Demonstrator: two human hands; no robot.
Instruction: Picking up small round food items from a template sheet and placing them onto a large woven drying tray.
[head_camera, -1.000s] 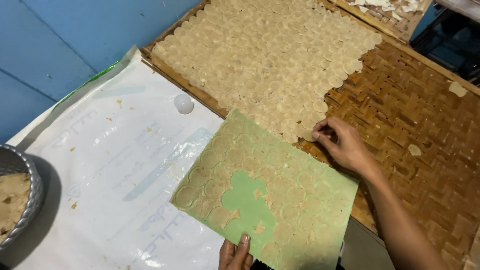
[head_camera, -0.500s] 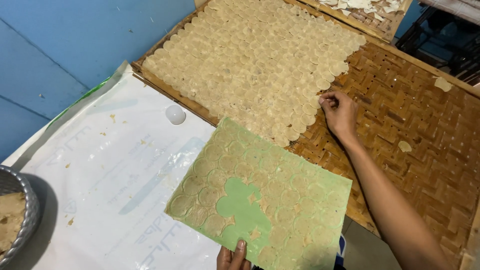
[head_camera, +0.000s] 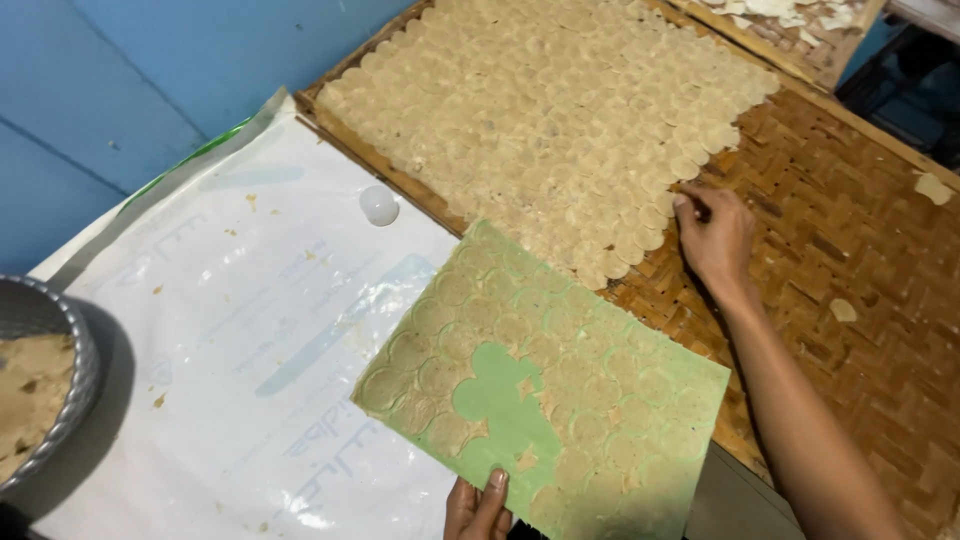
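Plastic sheeting, a white translucent sheet (head_camera: 220, 330) with faint print and scattered crumbs, covered the counter on the left, and a small round white cap (head_camera: 378, 205) lay on it near the tray's edge. At the far left stood a grey fluted metal bowl (head_camera: 62, 400) holding tan dough. A brown woven bamboo tray (head_camera: 860, 260) with a wooden rim filled the right side, and a wide patch of thin, pale beige dough discs (head_camera: 540, 110), laid overlapping like scales, covered its upper left part. A few stray pale scraps lay on the bare weave.

Between sheet and tray, partly overlapping the tray's lower edge, lay a green rectangular plastic mat (head_camera: 545, 400) coated with a thin layer of dough pressed into round outlines; a bare green gap showed near its lower middle where discs were missing.

Nothing stood between the hands and their things. The right hand (head_camera: 712, 235) rested on the tray at the right edge of the disc patch, its fingertips (head_camera: 684, 203) pinched together on the outermost disc there, well apart from the mat. The left hand (head_camera: 478, 505) showed only partly at the bottom edge, its thumb pressed on the mat's near edge, so its grip held the mat; the other fingers were hidden beneath.
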